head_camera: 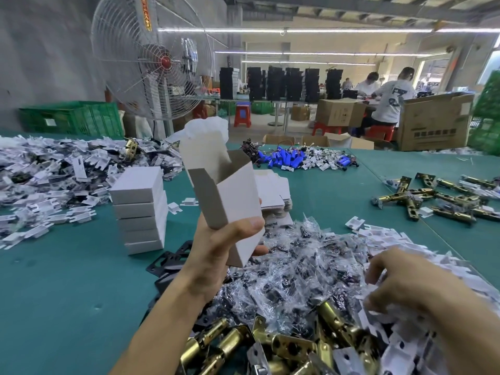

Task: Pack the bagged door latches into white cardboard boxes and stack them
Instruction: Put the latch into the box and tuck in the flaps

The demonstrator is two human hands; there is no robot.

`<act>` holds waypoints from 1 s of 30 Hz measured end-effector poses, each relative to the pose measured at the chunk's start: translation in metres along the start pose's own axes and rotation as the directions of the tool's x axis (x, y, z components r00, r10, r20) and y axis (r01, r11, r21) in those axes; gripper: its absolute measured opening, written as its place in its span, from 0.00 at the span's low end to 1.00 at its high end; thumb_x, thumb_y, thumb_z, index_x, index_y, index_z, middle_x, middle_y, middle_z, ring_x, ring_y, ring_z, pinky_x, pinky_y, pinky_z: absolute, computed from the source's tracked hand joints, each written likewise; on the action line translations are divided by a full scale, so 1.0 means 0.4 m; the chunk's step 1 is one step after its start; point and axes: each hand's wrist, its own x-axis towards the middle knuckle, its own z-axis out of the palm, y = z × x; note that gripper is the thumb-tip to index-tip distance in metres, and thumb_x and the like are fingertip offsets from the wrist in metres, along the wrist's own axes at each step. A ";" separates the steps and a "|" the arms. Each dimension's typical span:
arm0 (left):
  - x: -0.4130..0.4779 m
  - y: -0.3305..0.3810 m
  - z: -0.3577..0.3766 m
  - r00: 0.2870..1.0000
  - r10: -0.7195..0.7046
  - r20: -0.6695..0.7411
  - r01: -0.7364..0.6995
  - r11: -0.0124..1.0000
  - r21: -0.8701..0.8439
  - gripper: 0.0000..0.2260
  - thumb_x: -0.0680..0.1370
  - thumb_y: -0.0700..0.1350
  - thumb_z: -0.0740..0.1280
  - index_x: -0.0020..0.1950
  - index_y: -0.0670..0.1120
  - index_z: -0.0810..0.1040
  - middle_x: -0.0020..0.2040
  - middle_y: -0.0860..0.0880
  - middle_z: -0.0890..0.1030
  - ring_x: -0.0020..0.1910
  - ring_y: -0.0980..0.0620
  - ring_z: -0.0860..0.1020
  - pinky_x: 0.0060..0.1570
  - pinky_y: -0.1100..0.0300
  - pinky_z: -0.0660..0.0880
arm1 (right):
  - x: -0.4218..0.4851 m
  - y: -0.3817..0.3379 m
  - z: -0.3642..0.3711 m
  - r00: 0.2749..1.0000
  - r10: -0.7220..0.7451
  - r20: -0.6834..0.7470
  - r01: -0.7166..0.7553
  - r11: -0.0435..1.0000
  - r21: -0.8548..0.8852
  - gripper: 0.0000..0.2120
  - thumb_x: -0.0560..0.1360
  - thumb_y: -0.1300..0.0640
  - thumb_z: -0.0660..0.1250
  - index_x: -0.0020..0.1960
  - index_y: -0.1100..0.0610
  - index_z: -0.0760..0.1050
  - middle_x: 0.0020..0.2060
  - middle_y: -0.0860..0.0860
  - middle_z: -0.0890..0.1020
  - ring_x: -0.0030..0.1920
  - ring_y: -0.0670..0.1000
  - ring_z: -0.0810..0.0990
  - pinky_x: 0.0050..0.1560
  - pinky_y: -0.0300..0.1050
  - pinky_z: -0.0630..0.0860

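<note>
the left hand (224, 247) grips an open white cardboard box (238, 196) upright above the bench (67, 293) middle, mouth up for loading, a bagged latch (208, 128) poking out; the right hand (400, 277) curls into the near-right parts pile (297, 272), grasp unclear.

Left hand (224, 250): raised at centre on a bare forearm that slants up from the lower edge, wrist straight. The thumb lies across the near face of a white box (238, 190) and the fingers wrap behind it, one fingertip showing at the far edge. Right hand (403, 277): lower and well apart from the left, back uppermost, bare forearm entering from the lower right corner. The fingers curl downward with the tips partly hidden; whether they pinch anything cannot be seen
</note>
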 end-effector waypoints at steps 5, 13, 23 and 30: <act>0.000 -0.012 0.002 0.996 -0.048 0.069 0.046 0.998 0.033 0.20 0.59 0.47 0.76 0.52 0.54 0.84 0.48 0.48 0.82 0.49 0.46 0.81 0.39 0.49 0.82 | 0.010 0.001 0.000 0.995 -0.026 -0.101 0.028 0.999 0.020 0.07 0.66 0.56 0.79 0.36 0.50 0.81 0.35 0.45 0.83 0.35 0.41 0.79 0.28 0.32 0.69; -0.007 -0.033 0.016 0.996 -0.026 0.087 0.014 0.991 0.134 0.18 0.63 0.49 0.75 0.52 0.50 0.85 0.46 0.48 0.84 0.45 0.40 0.83 0.40 0.47 0.82 | -0.051 -0.050 -0.045 0.805 -0.245 -0.540 0.479 0.806 0.349 0.04 0.70 0.50 0.76 0.39 0.44 0.82 0.33 0.44 0.84 0.27 0.43 0.81 0.29 0.36 0.73; -0.018 -0.036 0.036 0.974 0.196 0.114 -0.221 0.933 0.283 0.20 0.67 0.45 0.74 0.57 0.58 0.82 0.49 0.55 0.84 0.47 0.52 0.82 0.36 0.49 0.81 | -0.184 -0.182 -0.050 0.360 -0.284 -0.889 0.911 0.312 0.269 0.04 0.73 0.54 0.72 0.47 0.46 0.81 0.41 0.42 0.84 0.39 0.48 0.85 0.38 0.40 0.80; -0.011 -0.050 0.037 0.986 0.154 0.058 -0.165 0.902 0.400 0.25 0.67 0.35 0.68 0.64 0.44 0.77 0.53 0.51 0.83 0.50 0.51 0.81 0.41 0.54 0.78 | -0.191 -0.235 -0.021 0.216 -0.325 -0.921 0.898 0.437 0.056 0.01 0.74 0.57 0.73 0.45 0.52 0.83 0.40 0.39 0.83 0.37 0.44 0.81 0.35 0.33 0.72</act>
